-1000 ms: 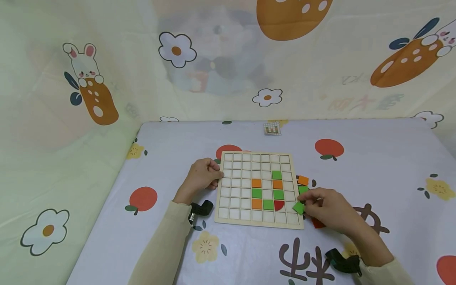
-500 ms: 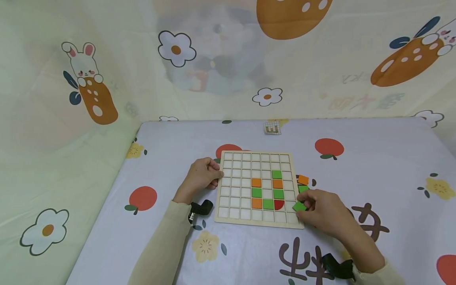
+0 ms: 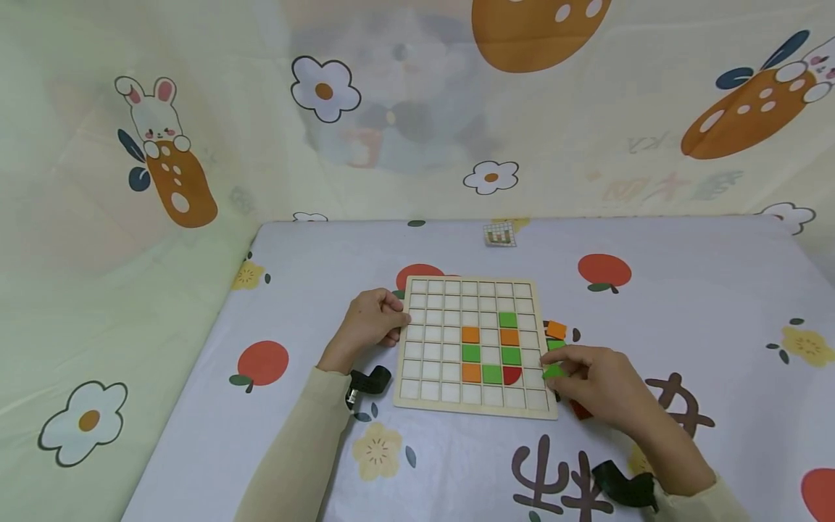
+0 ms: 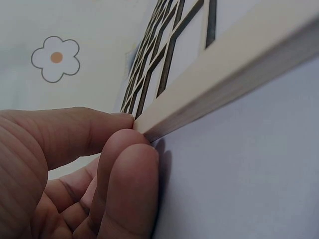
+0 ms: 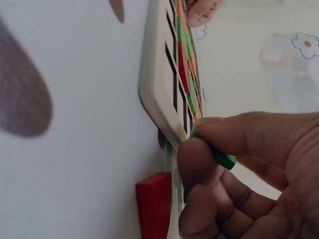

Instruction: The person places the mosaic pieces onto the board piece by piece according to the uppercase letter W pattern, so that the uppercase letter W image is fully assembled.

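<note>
Tablecloth (image 3: 463, 475): 1 board (image 3: 451, 352), loose tiles (image 3: 557, 330)

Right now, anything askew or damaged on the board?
Nothing stands out: the tiles set in the board sit squarely. The red tile has one rounded corner, probably its shape, not damage.

Tiles (image 3: 471, 353) sit in the grid board (image 3: 432, 334) on the desk (image 3: 685, 304); around it, card (image 3: 499, 235) at twelve o'clock, left hand (image 3: 370, 319) at nine, right hand (image 3: 601, 380) just past three.
</note>
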`<action>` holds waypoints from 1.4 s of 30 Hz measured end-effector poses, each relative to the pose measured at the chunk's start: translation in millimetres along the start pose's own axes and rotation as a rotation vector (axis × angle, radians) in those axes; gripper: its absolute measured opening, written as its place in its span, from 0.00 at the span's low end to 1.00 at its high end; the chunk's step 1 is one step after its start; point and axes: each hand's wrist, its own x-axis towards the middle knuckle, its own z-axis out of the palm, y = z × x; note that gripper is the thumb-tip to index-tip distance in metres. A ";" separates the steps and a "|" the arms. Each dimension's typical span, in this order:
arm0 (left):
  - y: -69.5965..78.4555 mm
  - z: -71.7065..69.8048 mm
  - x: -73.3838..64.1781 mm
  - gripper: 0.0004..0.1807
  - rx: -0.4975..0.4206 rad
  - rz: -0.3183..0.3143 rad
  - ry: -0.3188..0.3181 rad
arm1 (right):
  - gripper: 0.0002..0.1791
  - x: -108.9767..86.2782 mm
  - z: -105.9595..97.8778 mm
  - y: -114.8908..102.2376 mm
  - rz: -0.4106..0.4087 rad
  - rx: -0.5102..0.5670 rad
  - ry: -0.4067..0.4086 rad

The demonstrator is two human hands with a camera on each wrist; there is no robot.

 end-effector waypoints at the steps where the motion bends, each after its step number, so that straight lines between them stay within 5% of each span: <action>1: -0.2 0.0 0.0 0.09 0.003 0.001 0.001 | 0.15 0.3 -0.9 0.8 0.004 0.008 0.006; 9: 0.6 -0.2 -0.9 0.09 0.002 0.000 -0.005 | 0.21 1.2 -4.0 2.1 0.071 0.136 -0.061; 20: 0.7 -0.4 -0.9 0.09 -0.001 -0.004 -0.005 | 0.21 5.0 1.2 -6.0 0.015 0.047 -0.014; 42: 1.6 -0.2 -1.3 0.09 0.005 -0.001 -0.006 | 0.15 20.0 24.6 -25.6 -0.094 0.166 0.030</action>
